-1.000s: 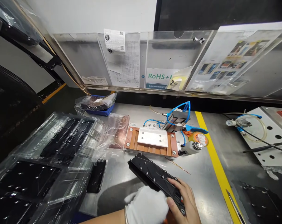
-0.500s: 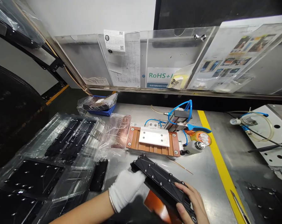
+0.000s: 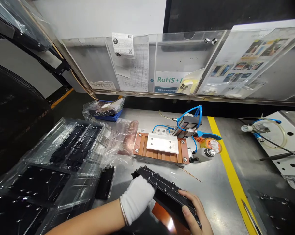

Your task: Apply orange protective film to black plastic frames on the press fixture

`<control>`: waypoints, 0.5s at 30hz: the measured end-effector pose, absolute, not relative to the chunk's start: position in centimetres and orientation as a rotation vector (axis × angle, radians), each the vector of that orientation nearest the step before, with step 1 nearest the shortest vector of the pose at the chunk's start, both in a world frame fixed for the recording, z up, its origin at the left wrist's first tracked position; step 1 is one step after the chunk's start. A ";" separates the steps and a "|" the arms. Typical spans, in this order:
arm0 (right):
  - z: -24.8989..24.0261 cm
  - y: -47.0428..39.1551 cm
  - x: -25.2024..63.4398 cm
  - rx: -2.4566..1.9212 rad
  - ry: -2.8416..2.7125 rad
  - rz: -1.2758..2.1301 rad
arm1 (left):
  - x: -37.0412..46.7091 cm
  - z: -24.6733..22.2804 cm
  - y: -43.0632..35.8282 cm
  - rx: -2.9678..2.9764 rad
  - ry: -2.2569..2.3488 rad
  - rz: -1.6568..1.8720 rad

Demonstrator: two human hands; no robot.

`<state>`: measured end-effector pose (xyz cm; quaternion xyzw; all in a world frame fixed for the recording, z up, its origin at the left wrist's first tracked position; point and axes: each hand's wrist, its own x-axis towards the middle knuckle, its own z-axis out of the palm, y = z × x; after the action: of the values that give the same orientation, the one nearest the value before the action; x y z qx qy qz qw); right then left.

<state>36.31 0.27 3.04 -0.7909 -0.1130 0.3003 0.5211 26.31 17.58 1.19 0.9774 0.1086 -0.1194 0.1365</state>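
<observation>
A long black plastic housing studded with metal fasteners is held tilted above the near part of the bench. My right hand, bare, grips its right end with the thumb on the near side and the fingers over the top. My left hand, in a white glove, is closed against the left end; its fingertips are hidden at the near edge. Below the housing shows a shiny orange sheet. Just beyond stands a brown fixture with a white plate on top.
Clear plastic trays with several black parts fill the left side, beside a phone. An air cylinder with blue hoses and a bottle stand behind the fixture. Tweezers lie on yellow tape at right.
My gloved left hand has shifted slightly right and down against the housing. The housing has moved a little left in view, still in my right hand.
</observation>
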 end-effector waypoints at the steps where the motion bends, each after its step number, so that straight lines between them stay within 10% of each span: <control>1: 2.9 0.3 36.2 -1.895 -0.279 0.719 | 26.6 1.0 17.1 2.786 0.322 -0.358; 15: 0.8 -0.4 36.6 -1.925 -0.435 0.802 | 26.1 1.3 15.0 2.454 0.259 -0.322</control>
<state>36.64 -0.43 0.82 -0.7904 -0.1787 0.3295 0.4845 26.07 14.98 1.28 0.9340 0.0987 -0.1225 0.3209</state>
